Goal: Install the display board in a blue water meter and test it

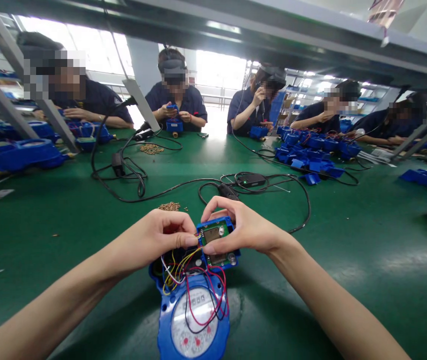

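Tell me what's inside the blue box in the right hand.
A green circuit board shows; the right hand covers part of it, and whatever lies beneath is hidden.

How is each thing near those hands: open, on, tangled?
Blue meter, top compartment open
Circuit board, uncovered, in a blue housing
Wires, loose, looped over the dial
Black adapter, green light on
Black cable, loosely looped
Brassy bits, heaped
Left hand, seemingly pinching wires
Right hand, holding the housing
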Motion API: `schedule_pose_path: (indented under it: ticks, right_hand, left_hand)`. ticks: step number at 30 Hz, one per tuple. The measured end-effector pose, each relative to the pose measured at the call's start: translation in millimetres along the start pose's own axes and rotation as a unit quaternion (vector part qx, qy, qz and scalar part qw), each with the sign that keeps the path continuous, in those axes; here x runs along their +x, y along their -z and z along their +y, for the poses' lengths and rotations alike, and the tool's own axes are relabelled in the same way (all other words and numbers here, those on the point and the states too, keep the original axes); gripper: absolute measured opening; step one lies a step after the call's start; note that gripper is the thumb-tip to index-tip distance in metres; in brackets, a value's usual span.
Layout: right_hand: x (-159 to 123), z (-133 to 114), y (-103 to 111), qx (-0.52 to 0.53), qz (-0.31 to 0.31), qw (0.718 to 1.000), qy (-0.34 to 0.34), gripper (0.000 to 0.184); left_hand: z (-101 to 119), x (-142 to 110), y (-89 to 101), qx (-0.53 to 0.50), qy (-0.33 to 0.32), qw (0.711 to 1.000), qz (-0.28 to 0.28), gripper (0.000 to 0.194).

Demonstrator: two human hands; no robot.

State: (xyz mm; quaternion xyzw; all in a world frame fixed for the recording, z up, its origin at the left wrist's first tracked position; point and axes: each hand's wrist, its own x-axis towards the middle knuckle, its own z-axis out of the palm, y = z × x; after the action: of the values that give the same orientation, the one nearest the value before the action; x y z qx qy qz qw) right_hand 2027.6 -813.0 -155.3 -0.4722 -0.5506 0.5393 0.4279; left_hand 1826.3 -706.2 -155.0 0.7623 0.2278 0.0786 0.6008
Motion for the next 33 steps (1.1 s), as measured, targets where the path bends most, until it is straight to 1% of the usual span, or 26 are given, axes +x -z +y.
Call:
schedule_pose_path:
  ticks: [2,4,8,11,14,17,20,22,23,25,27,28,30,33]
  right_hand:
    - [1,2,0,0.013,-0.005,1.000,-0.004,0.055]
    - [2,3,0,0.020,-0.007,1.000,-0.007,0.055]
    - [2,1,-1,0.016,-0.004,1.000,-0.011,0.054]
    - [1,-1,-1,0.012,-0.002,1.000,-0.016,0.055]
    - [1,-1,0,0.007,-0.002,1.000,-0.019,0.055]
    - [1,0,1,0.010,-0.006,1.000,-0.023,0.055]
    - [2,1,1,0.016,-0.005,0.999,-0.028,0.054]
    - [2,1,0,0.018,-0.002,0.999,-0.031,0.054]
    - [2,1,0,0.019,-0.001,0.999,-0.032,0.054]
    - [2,0,0,0.018,0.001,0.999,-0.031,0.054]
    - [2,-1,0,0.016,0.004,1.000,-0.024,0.054]
    - [1,-1,1,0.013,0.005,1.000,-0.021,0.054]
    - [0,-3,1,0.006,0.006,1.000,-0.015,0.053]
    - [0,-4,0,-0.001,0.006,1.000,-0.014,0.052]
  left_hand:
    - [0,0,-0.9,-0.006,-0.004,1.000,0.004,0.022]
    - [1,0,-3.1,0.001,-0.011,1.000,0.022,0.022]
    - [2,-2,-8.9,0.050,-0.021,0.995,0.078,0.017]
    - [3,-4,-12.1,0.102,-0.049,0.987,0.117,0.018]
    - [3,-4,-13.9,0.142,-0.082,0.977,0.134,0.017]
    - [2,-4,-14.7,0.158,-0.095,0.973,0.136,0.015]
    - [1,-3,-13.9,0.151,-0.094,0.976,0.125,0.016]
    - [1,-3,-12.0,0.138,-0.082,0.980,0.115,0.016]
    - [1,-3,-10.7,0.124,-0.069,0.985,0.102,0.016]
    - [0,-2,-7.9,0.077,-0.030,0.995,0.057,0.019]
    - [-1,-1,-5.7,0.029,0.003,1.000,0.008,0.026]
    - [-1,-1,-4.9,0.012,0.009,1.000,-0.011,0.030]
    - [-2,0,-4.1,0.000,0.010,0.999,-0.032,0.036]
    - [-3,0,-3.9,0.005,0.016,0.999,-0.037,0.034]
